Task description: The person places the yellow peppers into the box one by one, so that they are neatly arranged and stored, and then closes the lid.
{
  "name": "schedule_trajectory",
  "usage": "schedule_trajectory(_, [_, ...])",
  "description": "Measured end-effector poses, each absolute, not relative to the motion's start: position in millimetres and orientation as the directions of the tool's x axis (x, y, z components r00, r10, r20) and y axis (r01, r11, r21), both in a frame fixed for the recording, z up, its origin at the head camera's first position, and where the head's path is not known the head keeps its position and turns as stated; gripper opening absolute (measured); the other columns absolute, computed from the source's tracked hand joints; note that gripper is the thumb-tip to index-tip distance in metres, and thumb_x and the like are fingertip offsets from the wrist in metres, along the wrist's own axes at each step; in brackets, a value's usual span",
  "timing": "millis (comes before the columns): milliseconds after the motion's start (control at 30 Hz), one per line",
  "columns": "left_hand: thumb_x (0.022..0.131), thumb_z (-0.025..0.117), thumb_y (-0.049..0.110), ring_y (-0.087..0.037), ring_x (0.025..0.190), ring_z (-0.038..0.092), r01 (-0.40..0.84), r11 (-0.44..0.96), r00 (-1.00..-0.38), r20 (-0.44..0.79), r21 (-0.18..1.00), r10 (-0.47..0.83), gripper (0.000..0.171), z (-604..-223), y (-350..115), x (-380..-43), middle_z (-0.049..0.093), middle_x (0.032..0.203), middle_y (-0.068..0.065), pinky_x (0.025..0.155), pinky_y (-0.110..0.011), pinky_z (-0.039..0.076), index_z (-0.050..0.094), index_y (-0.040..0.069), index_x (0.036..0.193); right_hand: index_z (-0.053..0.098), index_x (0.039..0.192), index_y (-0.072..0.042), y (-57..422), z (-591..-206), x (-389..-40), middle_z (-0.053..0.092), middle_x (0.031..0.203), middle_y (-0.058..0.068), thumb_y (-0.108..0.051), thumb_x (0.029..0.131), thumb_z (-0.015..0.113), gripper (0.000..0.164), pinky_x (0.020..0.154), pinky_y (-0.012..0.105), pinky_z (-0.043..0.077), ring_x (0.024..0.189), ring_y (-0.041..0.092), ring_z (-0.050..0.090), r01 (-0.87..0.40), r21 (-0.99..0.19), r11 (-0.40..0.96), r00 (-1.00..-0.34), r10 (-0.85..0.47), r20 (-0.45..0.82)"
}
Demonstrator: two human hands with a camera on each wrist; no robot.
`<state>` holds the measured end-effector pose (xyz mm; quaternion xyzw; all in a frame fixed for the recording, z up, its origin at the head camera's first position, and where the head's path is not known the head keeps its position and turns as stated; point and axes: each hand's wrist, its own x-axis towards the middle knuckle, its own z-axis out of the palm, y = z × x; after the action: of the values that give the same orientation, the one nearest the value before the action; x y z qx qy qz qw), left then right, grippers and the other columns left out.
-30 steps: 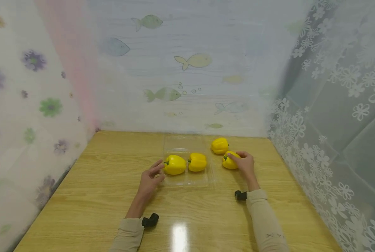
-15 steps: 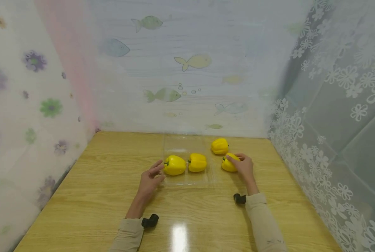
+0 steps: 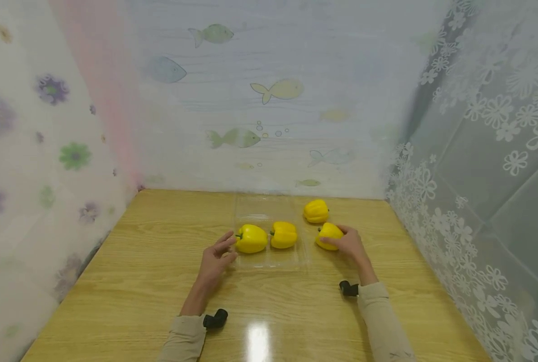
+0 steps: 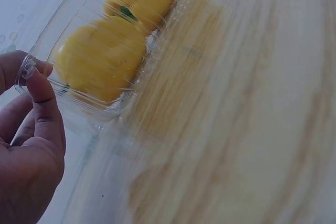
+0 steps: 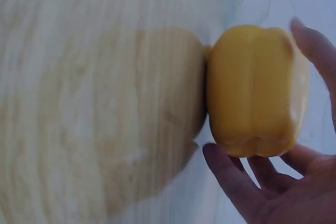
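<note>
Currently, with 12 o'clock taken as straight ahead of the person, the tray [image 3: 273, 261] is clear plastic and rests on the table [image 3: 160, 261]. Its ridged far section extends toward 12 o'clock.

Left hand [image 3: 216, 259]: located at the tray's 9 o'clock edge. Thumb and a finger pinch the rim, as the left wrist view confirms.

Right hand [image 3: 351, 244]: located outside the tray, at 3 o'clock. Thumb on the near side and fingers on the far side grip the held pepper [image 3: 329, 233], its green stem directed to 10 o'clock. The right wrist view is blurred, so it cannot be told whether this pepper touches the table.

Loaded peppers: two, both yellow, in the near section of the tray. The left pepper [image 3: 251, 239] lies on its side, stem at 9 o'clock. The right pepper [image 3: 284, 235] lies just beside it at 3 o'clock, its stem also facing 9 o'clock.

Rear pepper [image 3: 316, 211]: on the table, near the held pepper, at its 11 o'clock.

Backdrop [image 3: 174, 125]: fish-printed, at 12 o'clock behind the table.
</note>
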<state>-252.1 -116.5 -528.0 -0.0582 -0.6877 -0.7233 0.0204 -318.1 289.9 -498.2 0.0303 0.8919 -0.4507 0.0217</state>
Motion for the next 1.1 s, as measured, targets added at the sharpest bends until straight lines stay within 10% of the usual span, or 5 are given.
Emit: schedule_trajectory(1100, [0.092,0.064,-0.010,-0.018,0.108,0.050,0.132,-0.081,-0.990,0.136,0.988,0.047,0.039,-531,-118,-255,0.046,0.157,-0.011,0.089,-0.017,0.045,0.063,-0.009,0.131,0.027,0.158,0.001,272,-495,-315,0.027,0.161,0.030,-0.018,0.094,0.073,0.081,0.117,0.062,0.027,0.146,0.047,0.029,0.004,-0.831,0.557,-1.000,-0.012,-0.012])
